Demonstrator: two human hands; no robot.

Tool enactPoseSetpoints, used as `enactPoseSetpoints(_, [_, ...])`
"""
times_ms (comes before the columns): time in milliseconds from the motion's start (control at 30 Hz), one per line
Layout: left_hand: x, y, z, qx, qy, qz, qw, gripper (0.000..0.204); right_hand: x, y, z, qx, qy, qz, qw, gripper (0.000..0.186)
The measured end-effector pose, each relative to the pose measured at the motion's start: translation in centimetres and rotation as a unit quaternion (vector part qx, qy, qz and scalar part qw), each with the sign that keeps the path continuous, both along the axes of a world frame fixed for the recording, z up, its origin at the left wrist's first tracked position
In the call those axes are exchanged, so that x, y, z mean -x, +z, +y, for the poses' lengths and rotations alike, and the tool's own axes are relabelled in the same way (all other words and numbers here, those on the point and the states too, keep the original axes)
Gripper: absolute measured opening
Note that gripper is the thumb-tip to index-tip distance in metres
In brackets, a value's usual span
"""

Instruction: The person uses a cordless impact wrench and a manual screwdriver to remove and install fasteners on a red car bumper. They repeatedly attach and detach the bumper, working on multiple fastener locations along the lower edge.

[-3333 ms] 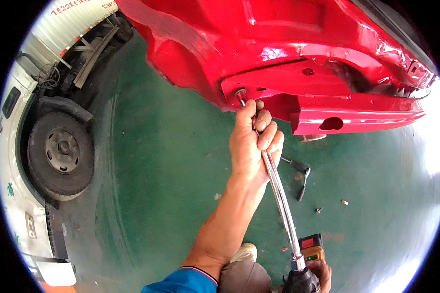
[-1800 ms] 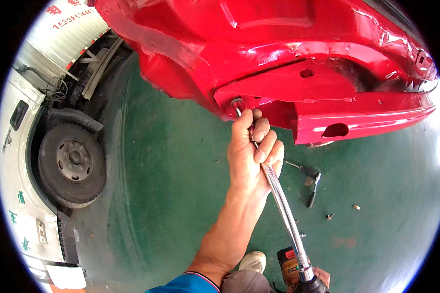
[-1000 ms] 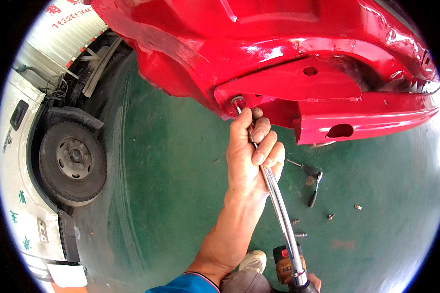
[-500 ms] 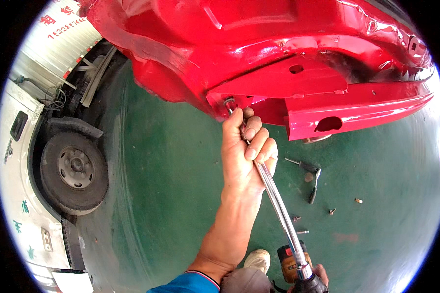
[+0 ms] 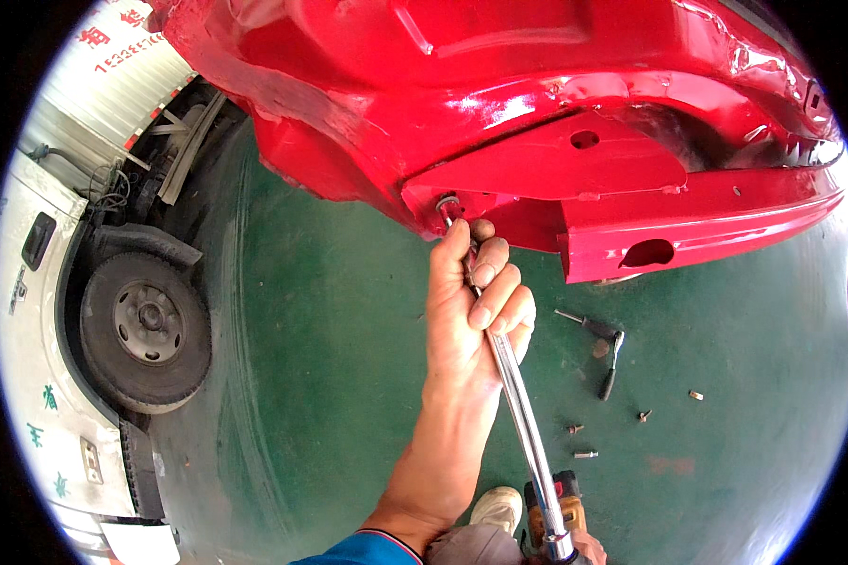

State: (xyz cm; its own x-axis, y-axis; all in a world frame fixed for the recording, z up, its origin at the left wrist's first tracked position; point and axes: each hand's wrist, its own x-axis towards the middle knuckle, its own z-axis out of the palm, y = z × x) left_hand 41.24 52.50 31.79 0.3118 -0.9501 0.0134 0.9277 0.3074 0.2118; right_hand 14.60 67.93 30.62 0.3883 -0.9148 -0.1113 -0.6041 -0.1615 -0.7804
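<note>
My left hand [image 5: 481, 292] is wrapped round a long chrome extension bar [image 5: 526, 414]. The bar's far end meets a round fastener [image 5: 447, 201] at the lower edge of a red-painted vehicle body [image 5: 367, 122]. Its near end runs into a cordless impact wrench [image 5: 569, 513] with a yellow-and-black battery, at the lower edge of the view. Only part of my right hand [image 5: 589, 548] shows there, closed on the wrench; most of its fingers are hidden.
On the green floor right of the bar lie a ratchet [image 5: 613, 363], a screwdriver-like tool [image 5: 584, 322], a socket [image 5: 585, 454] and several bolts [image 5: 644, 415]. A white truck with a dark wheel [image 5: 149, 325] stands left. My shoe [image 5: 497, 508] is below.
The near end of the bar and the impact wrench have swung left and down. My left hand keeps its grip, and the bar's far end stays at the fastener. The view has shifted slightly.
</note>
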Motion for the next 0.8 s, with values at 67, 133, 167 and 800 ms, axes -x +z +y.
enactPoseSetpoints(67, [-0.1, -0.1, -0.1, 0.002, 0.002, -0.001, 1.0, 0.027, 0.2, 0.0, 0.3, -0.014, -0.008, 0.0, 1.0, 0.015])
enactPoseSetpoints(133, [-0.1, -0.2, -0.3, -0.006, 0.005, 0.003, 1.0, 0.028, 0.0, 0.1, 0.3, -0.035, -0.015, -0.003, 0.999, 0.016])
enactPoseSetpoints(167, [-0.4, -0.3, -0.3, -0.003, 0.007, -0.005, 1.0, 0.028, 0.0, 0.0, 0.2, -0.044, -0.02, -0.007, 0.999, 0.017])
enactPoseSetpoints(800, [0.9, 0.9, -1.3, -0.072, 0.06, -0.074, 0.993, 0.014, 8.2, -5.6, -2.0, 0.01, 0.102, 0.018, 0.995, 0.011])
